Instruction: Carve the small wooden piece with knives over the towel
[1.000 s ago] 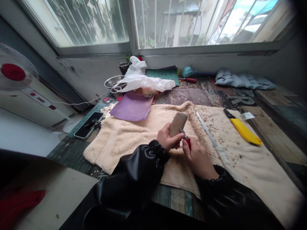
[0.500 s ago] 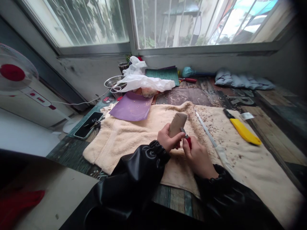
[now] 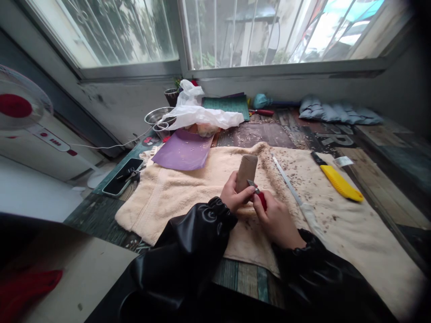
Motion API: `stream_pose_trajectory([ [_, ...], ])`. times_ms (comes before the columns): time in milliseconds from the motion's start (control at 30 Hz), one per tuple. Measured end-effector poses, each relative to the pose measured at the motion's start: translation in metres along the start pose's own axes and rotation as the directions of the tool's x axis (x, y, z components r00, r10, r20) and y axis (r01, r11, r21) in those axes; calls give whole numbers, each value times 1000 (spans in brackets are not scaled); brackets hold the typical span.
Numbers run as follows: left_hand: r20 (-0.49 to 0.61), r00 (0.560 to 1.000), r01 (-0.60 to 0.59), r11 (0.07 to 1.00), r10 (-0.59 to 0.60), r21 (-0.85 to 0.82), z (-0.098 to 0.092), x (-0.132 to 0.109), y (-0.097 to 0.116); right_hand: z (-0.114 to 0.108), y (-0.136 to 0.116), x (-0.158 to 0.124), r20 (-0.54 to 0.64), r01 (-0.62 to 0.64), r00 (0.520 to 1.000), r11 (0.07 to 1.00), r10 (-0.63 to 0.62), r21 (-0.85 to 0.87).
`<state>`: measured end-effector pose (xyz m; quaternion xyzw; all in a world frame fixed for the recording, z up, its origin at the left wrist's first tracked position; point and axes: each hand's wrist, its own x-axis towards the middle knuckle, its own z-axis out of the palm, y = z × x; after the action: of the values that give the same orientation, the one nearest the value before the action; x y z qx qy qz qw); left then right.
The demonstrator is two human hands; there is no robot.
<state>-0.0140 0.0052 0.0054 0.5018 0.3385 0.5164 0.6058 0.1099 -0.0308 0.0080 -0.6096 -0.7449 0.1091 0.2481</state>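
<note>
My left hand (image 3: 233, 194) is wrapped round the lower part of a brown, block-like piece (image 3: 247, 170), probably wood, that stands tilted upward above the towel. In my right hand (image 3: 278, 220) is a carving knife (image 3: 261, 200) with a red handle and a short metal blade. The blade lies against the right face of the block, close to my left thumb. Both hands meet over the cream towel (image 3: 182, 193), which is strewn with small brown shavings on its right side. My right fingers hide part of the knife handle.
A long thin saw blade (image 3: 286, 177) with a wrapped handle and a yellow-handled cutter (image 3: 341, 183) lie to the right. Purple sheet (image 3: 185, 150), white plastic bag (image 3: 205, 117) and metal bowl (image 3: 156, 115) are behind. A phone (image 3: 121, 177) with keys lies left.
The knife blade has turned and now points more to the upper left across the block. The block stands slightly more upright. The whole view has shifted a little.
</note>
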Motion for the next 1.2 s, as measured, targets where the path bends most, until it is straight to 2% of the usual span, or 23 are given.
stream_pose_trajectory([
  [133, 0, 1000, -25, 1000, 25, -15, 1, 0, 1, -2, -2, 0, -4, -7, 1000, 1000, 7, 17],
  [300, -10, 999, -33, 999, 34, 43, 1, -1, 3, -2, -2, -1, -5, -17, 1000, 999, 17, 39],
  [500, -26, 1000, -14, 996, 17, 92, 2, -1, 6, 0, -2, -2, -48, 16, 999, 999, -14, 46],
  [867, -27, 998, 52, 993, -49, 108, 4, -5, 4, -2, -3, -2, -78, -3, 997, 997, 8, 71],
  [1067, -139, 989, -23, 979, 52, 204, 4, -3, -1, -2, -3, -1, -58, -13, 998, 999, 16, 45],
  [1200, -125, 990, -39, 982, 63, 186, 2, -2, -3, -1, -2, -1, -24, 8, 1000, 1000, -7, 29],
])
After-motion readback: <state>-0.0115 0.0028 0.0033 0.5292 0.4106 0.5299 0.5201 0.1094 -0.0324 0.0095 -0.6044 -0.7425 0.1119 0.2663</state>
